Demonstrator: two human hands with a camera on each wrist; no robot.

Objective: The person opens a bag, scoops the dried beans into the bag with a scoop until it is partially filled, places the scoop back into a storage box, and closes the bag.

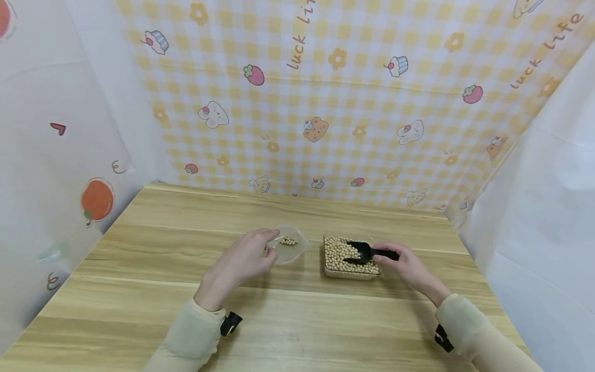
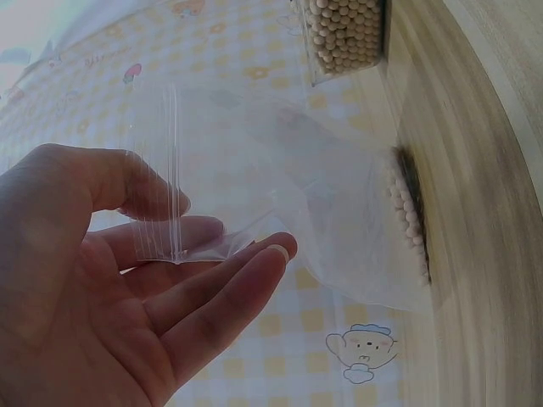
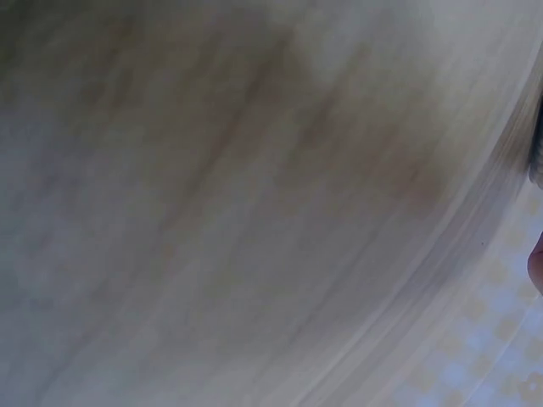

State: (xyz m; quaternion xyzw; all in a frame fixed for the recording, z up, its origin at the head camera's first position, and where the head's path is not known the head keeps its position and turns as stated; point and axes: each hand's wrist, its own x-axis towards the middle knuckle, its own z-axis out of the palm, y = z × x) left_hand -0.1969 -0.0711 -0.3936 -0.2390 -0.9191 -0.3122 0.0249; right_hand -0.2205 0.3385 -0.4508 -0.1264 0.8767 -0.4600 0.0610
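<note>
A clear zip-lock bag [image 1: 293, 254] is pinched at its opening between the thumb and fingers of my left hand [image 1: 244, 257]. In the left wrist view, a small heap of pale round beans [image 2: 407, 216] lies at the bottom of the bag, close to the tabletop. My right hand [image 1: 409, 264] grips the handle of a black scoop [image 1: 364, 251]. The scoop's blade is partly sunk among the beans in a clear rectangular box [image 1: 350, 275], which is filled nearly to its rim. In the right wrist view only a fingertip [image 3: 536, 264] shows at the right edge.
Both hands work over a wood-grain table [image 1: 297, 320]. Behind its far edge hangs a yellow checked cloth [image 1: 297, 155] with printed cartoons. White sheets [image 1: 544, 170] hang at the left and right sides. The box stands to the right of the bag.
</note>
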